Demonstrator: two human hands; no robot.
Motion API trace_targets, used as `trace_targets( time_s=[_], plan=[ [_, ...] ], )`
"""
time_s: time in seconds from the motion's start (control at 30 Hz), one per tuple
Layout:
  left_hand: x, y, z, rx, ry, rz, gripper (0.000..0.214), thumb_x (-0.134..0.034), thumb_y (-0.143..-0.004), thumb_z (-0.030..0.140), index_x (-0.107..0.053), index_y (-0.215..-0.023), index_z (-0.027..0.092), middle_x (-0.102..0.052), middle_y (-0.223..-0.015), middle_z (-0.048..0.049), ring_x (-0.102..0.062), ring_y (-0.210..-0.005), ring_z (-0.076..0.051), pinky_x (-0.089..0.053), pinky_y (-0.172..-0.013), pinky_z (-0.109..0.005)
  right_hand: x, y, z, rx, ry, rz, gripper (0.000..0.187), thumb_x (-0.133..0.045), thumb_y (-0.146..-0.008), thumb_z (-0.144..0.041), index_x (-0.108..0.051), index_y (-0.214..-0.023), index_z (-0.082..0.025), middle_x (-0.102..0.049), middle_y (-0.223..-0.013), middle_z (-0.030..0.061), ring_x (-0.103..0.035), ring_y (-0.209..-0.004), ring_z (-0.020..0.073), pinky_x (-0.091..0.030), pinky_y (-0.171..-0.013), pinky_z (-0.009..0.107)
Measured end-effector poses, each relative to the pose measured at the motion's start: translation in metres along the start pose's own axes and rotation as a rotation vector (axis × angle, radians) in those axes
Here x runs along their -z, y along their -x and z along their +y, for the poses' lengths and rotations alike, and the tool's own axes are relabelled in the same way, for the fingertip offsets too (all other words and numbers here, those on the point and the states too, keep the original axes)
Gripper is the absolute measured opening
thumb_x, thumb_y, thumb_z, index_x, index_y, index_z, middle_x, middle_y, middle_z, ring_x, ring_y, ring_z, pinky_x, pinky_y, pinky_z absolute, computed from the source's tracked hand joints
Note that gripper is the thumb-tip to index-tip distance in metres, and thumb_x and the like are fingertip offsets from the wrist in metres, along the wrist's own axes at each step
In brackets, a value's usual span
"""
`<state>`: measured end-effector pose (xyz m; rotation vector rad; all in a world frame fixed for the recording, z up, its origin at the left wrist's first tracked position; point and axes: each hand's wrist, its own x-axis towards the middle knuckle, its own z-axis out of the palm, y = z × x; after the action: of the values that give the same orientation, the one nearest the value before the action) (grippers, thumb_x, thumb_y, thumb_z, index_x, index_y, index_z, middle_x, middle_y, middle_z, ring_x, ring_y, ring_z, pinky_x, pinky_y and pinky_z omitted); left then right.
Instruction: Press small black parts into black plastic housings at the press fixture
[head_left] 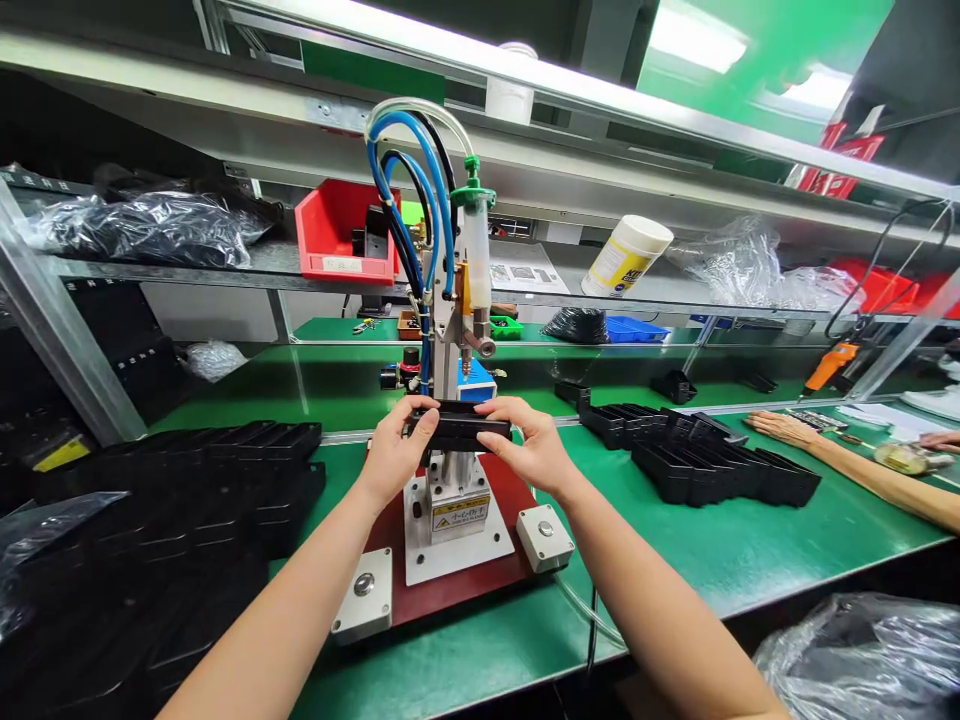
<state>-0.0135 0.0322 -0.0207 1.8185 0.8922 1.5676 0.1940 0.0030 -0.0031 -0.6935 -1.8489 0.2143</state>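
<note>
At the upright machine, lower than its nozzle, a long black part is held roughly level by both hands, the left hand pinching one end between thumb and fingers and the right hand pinching the other. Below it, two pale button boxes flank the machine's metal base plate on the green table, with dark plastic pieces massed at the left and black trays grouped at the right, near a co-worker's hand. Higher up, a red bin and a tilted canister sit on the shelf.
</note>
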Motion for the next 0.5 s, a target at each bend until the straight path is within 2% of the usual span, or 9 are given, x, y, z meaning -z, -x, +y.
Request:
trace_targets(
  time_s=[0.17,0.3,0.37,0.5],
  plan=[
    [-0.014,0.003,-0.005,0.018,0.055,0.12,0.034,-0.05,-0.09,0.052,-0.059,-0.083,0.02,-0.058,-0.08,-0.0009,-0.051,-0.074,-0.016,-0.04,-0.068,-0.026,-0.01,0.005,0.005,-0.023,-0.047,0.053,0.015,-0.064,-0.092,-0.035,-0.064,-0.086,-0.021,-0.067,-0.093,0.0047,-0.061,-0.095,0.0226,-0.048,-0.083,0.035],
    [-0.024,0.001,-0.006,0.019,0.098,0.22,0.03,-0.049,-0.09,0.046,-0.057,-0.076,0.02,-0.053,-0.072,0.0013,-0.046,-0.068,-0.014,-0.038,-0.065,-0.025,-0.025,0.003,0.007,-0.009,-0.088,0.201,0.023,-0.058,-0.096,-0.029,-0.061,-0.075,-0.02,-0.064,-0.08,0.0026,-0.062,-0.088,0.021,-0.047,-0.077,0.032],
    [-0.027,0.0,-0.008,0.012,0.095,0.254,0.026,-0.049,-0.089,0.042,-0.059,-0.078,0.02,-0.055,-0.074,0.0013,-0.046,-0.068,-0.014,-0.038,-0.064,-0.024,-0.032,0.004,0.008,-0.004,-0.094,0.27,0.027,-0.055,-0.098,-0.026,-0.061,-0.072,-0.019,-0.062,-0.076,0.0019,-0.061,-0.082,0.0195,-0.046,-0.076,0.031],
    [-0.028,0.001,-0.011,0.005,0.088,0.253,0.022,-0.049,-0.09,0.037,-0.066,-0.093,0.023,-0.062,-0.085,0.0012,-0.052,-0.074,-0.014,-0.041,-0.067,-0.024,-0.041,0.006,0.01,0.026,-0.075,0.354,0.024,-0.051,-0.099,-0.022,-0.066,-0.079,-0.019,-0.062,-0.077,0.0026,-0.06,-0.08,0.0195,-0.045,-0.075,0.033]
  ],
)
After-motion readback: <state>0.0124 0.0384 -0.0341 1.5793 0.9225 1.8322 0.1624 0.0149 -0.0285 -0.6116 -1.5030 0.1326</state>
